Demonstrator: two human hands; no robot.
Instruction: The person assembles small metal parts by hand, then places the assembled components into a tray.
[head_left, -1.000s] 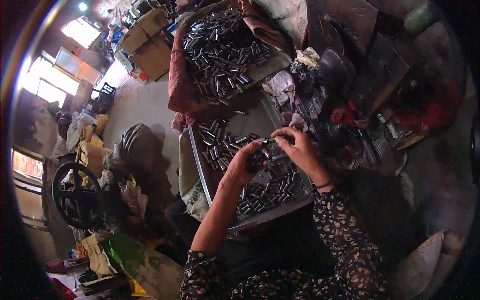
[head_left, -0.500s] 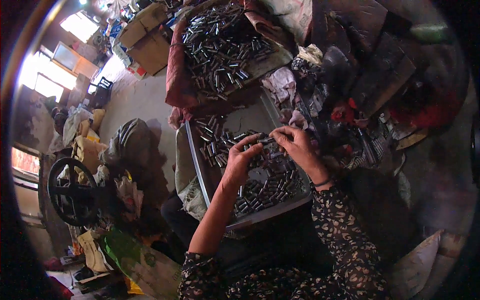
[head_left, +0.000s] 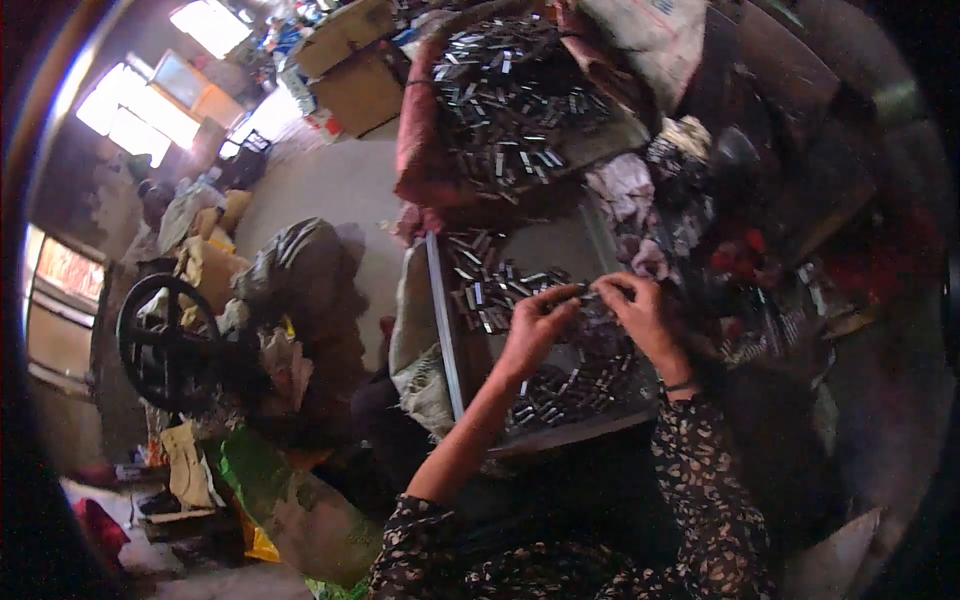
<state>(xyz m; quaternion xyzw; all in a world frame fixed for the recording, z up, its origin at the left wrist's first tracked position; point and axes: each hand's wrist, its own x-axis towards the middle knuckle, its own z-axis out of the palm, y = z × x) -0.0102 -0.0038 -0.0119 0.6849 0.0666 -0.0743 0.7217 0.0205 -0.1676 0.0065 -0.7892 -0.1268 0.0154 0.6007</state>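
Over a shallow tray [head_left: 441,330] my two hands meet, fingertips nearly touching. My left hand [head_left: 540,328] is closed in a pinch, thumb against forefinger. My right hand [head_left: 638,312] pinches from the other side, its fingers bent. Between the fingertips is a small dark metal piece [head_left: 589,290], blurred and mostly covered by the fingers. Beneath and around my hands, many short shiny metal cylinders [head_left: 570,388] lie loose in the tray, in one heap at the near side and another at the far left.
Beyond the tray, a reddish sack [head_left: 418,140] stands open, full of similar metal pieces. Rags [head_left: 625,188] and dark clutter lie to the right. On the left are a black handwheel [head_left: 170,340], a grey bundle [head_left: 290,265] and a green sack [head_left: 285,505]. Cardboard boxes [head_left: 360,90] stand farther back.
The whole view has shifted, so the scene sits farther right. My hands stay over the tray, with their fingertips now closer together around the small piece.
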